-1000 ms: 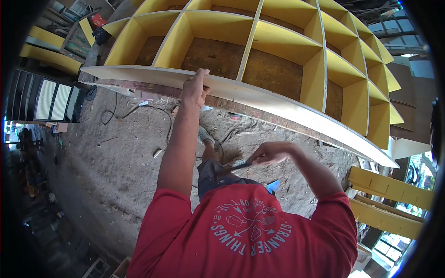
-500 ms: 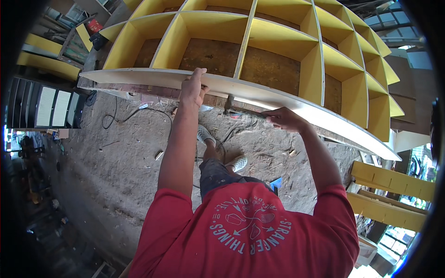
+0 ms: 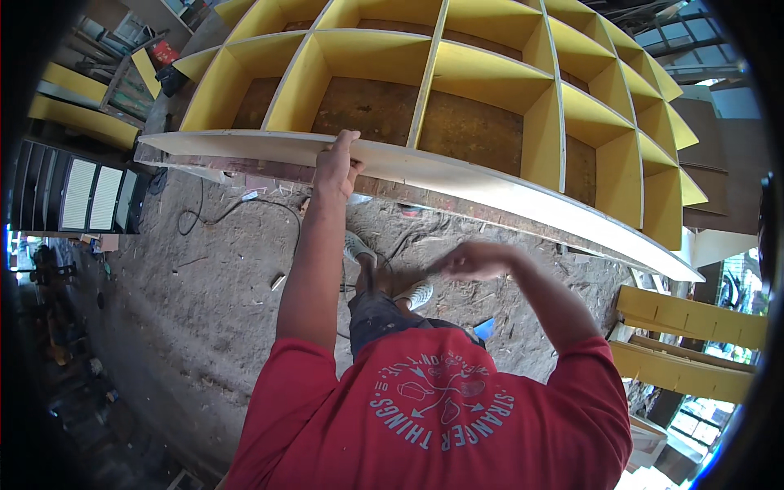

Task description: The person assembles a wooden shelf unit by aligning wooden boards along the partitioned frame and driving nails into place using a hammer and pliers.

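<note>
A large yellow shelf unit (image 3: 541, 135) with many square compartments lies on its back in front of me. Along its near side runs a long pale board (image 3: 245, 145), bright with glare toward the right. My left hand (image 3: 335, 170) is closed over the top edge of this board, left of its middle. Drawn back from the board, my right hand (image 3: 478, 261) is closed round the handle of a hammer (image 3: 442, 265). Both are smeared by motion, and the hammer's head cannot be made out clearly.
A worn workbench edge (image 3: 408, 194) shows beneath the board. A dark cable (image 3: 237, 208) winds over the dusty floor (image 3: 204, 302). Yellow panels (image 3: 694, 314) are at the right, and a dark cabinet with pale panels (image 3: 90, 192) stands at the left.
My right hand has swung the hammer down and back toward my body, away from the board. The left hand keeps its grip on the board, which sits slightly lower in view.
</note>
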{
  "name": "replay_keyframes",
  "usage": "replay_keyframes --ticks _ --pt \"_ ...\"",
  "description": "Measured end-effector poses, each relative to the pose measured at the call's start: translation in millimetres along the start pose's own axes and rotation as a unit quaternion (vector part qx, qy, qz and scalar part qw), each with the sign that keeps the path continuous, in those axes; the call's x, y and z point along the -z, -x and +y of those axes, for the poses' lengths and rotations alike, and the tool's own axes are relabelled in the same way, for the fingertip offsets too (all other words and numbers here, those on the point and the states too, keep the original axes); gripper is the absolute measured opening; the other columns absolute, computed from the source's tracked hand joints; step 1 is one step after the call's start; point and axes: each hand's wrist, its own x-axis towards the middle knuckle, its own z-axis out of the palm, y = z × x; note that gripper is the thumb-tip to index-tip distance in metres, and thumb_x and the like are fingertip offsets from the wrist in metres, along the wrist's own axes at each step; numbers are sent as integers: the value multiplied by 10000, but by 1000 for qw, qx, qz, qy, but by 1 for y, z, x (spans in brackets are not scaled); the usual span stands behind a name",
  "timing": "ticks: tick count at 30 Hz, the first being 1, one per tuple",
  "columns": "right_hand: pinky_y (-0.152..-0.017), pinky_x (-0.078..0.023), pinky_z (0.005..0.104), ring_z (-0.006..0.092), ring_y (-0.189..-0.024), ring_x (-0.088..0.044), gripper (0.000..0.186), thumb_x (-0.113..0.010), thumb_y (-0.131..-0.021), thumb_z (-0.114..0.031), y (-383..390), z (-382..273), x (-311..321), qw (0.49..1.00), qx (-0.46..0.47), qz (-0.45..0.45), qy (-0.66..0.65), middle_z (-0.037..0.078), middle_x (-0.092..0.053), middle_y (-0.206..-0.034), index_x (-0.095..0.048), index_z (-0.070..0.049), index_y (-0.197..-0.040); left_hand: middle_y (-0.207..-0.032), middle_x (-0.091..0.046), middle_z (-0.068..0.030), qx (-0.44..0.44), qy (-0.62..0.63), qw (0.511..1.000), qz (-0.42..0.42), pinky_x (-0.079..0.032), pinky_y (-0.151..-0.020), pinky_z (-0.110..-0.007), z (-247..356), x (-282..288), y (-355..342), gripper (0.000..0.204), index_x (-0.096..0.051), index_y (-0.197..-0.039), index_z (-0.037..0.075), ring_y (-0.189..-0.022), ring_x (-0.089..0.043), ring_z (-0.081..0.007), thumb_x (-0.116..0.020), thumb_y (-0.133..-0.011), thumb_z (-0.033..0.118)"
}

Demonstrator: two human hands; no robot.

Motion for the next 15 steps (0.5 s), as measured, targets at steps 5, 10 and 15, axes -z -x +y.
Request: replay_keyframes --ticks 5,10,15 --pt "-733 -568 367 118 -728 -626 400 -629 -1077 -398 11 10 55 949 -226 162 -148 52 -781 -985 -707 -143 -1376 -1224 -573 -113 7 -17 1000 5 -554 -990 -524 2 6 -3 447 -660 -1189 33 -1118 -600 -283 -810 -881 320" --pt "-1049 -539 427 242 -1109 -719 471 -545 -1093 -497 5 -19 9 997 -70 -1 -20 118 -772 -1200 -722 -130 -1329 -1258 -570 -133 13 -4 1000 7 -547 -1020 -540 -1 3 -1 448 -657 -1201 23 -1135 -597 -293 -805 -888 306" --pt "-748 -588 353 175 -815 -687 516 -602 -1059 -546 11 29 35 993 -88 61 -53 82 -768 -999 -737 -93 -1265 -1231 -586 -139 6 -3 1000 -7 -544 -1027 -543 0 -1 1 457 -643 -1210 12 -1115 -610 -294 -807 -883 286"
